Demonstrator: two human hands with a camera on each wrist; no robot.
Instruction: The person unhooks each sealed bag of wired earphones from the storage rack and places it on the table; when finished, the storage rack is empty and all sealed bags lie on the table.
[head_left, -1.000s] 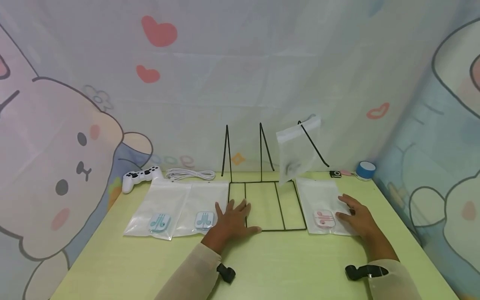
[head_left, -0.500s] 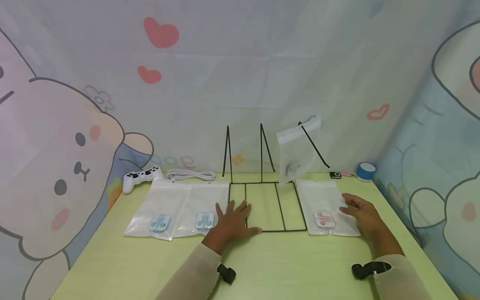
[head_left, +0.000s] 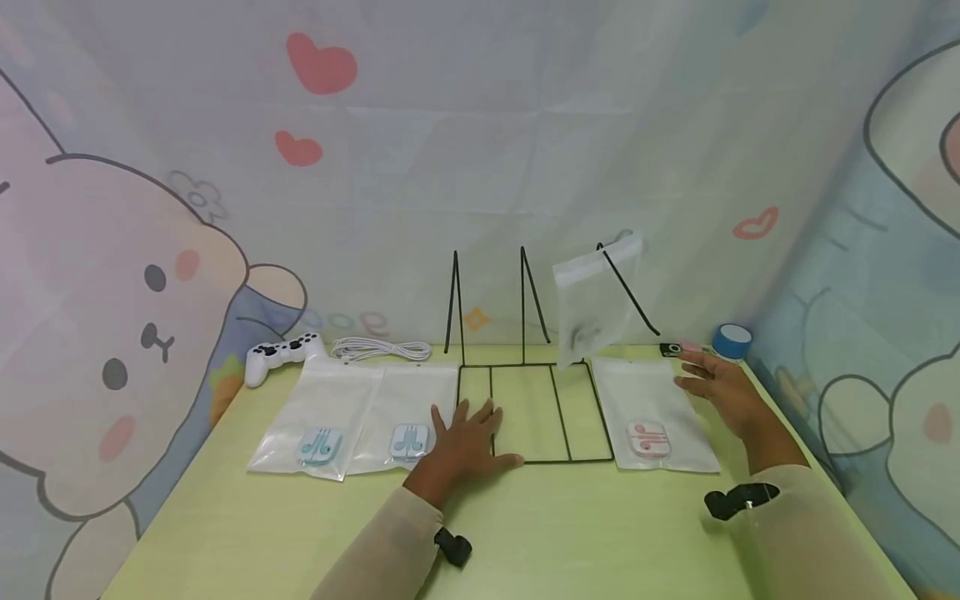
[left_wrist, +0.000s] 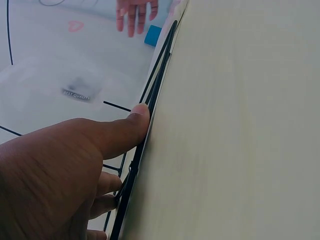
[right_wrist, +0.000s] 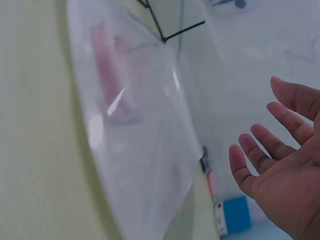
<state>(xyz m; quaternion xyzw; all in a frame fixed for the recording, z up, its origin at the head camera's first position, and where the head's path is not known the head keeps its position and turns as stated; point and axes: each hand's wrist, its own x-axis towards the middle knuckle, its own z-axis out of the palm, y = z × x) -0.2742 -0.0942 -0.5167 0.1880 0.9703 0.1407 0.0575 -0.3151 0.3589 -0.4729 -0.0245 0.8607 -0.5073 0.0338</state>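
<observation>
My left hand (head_left: 465,442) rests with spread fingers on the base of a black wire display rack (head_left: 522,308). In the left wrist view its thumb (left_wrist: 127,130) lies against the rack's front wire. My right hand (head_left: 723,396), palm inward and holding nothing, hovers over the upper right of a clear zip bag (head_left: 648,387). That bag lies flat with a pink earphone case (head_left: 648,438) inside. Another zip bag (head_left: 588,308) hangs on the rack's right hook, a small dark item at its bottom. The rack's other two hooks carry nothing.
Left of the rack lie two zip bags (head_left: 337,392) with blue earphone cases (head_left: 408,441). Behind them are a white game controller (head_left: 281,354) and a coiled white cable (head_left: 381,348). A small black player (head_left: 671,350) and a blue cylinder (head_left: 731,342) sit at the back right.
My right hand has drawn back off the pink earphone bag's right side, then moved forward toward the bag's far corner. My left hand stays on the rack.
</observation>
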